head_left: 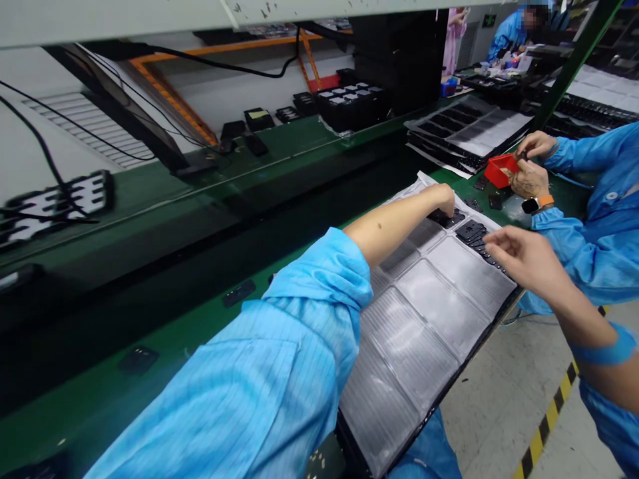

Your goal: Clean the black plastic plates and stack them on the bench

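My left hand (442, 198) reaches across a clear plastic tray (429, 319) with ribbed pockets and presses down, fingers curled, on a small black flat part (446, 218) at the tray's far end. My right hand (522, 256) hovers at the tray's right edge, fingers loosely bent over a row of black parts (476, 236); nothing shows in it. The tray's near pockets hold nothing.
A co-worker in a blue coat at the right holds a red bin (500, 169) with both hands (529, 176). Loose black parts (238, 293) lie on the green conveyor (150, 253). Stacked trays (469, 133) stand behind. A yellow-black floor stripe (549, 419) runs at the right.
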### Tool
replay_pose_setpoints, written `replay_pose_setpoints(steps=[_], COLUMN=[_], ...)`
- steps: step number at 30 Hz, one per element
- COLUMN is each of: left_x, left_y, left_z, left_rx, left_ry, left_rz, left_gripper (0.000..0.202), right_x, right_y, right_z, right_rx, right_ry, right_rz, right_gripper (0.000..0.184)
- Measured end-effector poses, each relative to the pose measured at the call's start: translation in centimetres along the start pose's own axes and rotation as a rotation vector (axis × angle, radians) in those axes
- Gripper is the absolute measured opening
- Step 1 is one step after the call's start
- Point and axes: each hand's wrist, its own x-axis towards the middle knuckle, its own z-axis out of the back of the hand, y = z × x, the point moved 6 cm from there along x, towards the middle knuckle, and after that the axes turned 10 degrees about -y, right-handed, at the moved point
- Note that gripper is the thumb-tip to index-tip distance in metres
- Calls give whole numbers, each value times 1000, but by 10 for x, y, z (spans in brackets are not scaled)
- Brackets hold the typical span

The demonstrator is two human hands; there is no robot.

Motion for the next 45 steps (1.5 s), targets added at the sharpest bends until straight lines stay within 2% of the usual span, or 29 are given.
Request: replay_pose_setpoints(steps=[3, 5, 9, 12, 16, 21, 31, 37, 40, 45], left_x=[-1, -2, -7, -12, -16, -19, -16, -19, -21, -21], left_y=[3, 5, 11, 14, 17, 24, 33, 33, 33, 33], left_z=[-2, -1, 5, 9, 11, 11, 9, 11, 13, 14], left_rx=[117, 155, 163, 135, 97, 61, 22, 16, 21, 20], left_ry=[31, 39, 26, 5, -17, -33, -65, -66, -66, -62], left_rz=[10, 6, -6, -16, -30, -46, -65, -83, -88, -102], left_gripper=[43, 42, 50, 62, 74, 72, 64, 60, 61, 66], right_x=[59, 85, 112, 122, 129, 131, 129, 122, 127, 140], right_y=[-11, -15, -22, -27, -27, -22, -26, -26, -27, -29], right_z=[-25, -47, -83, -95, -100, -108, -119, -125, -119, -89], right_rx=[-157, -181, -215, -229, -235, -271, -446, -472, -456, -425], right_ry=[-33, -16, 67, 143, 250, 363, 447, 507, 515, 407], right_rz=[24, 40, 77, 114, 178, 251, 343, 384, 385, 370], right_gripper=[16, 16, 15, 14, 18, 19, 21, 20, 17, 16])
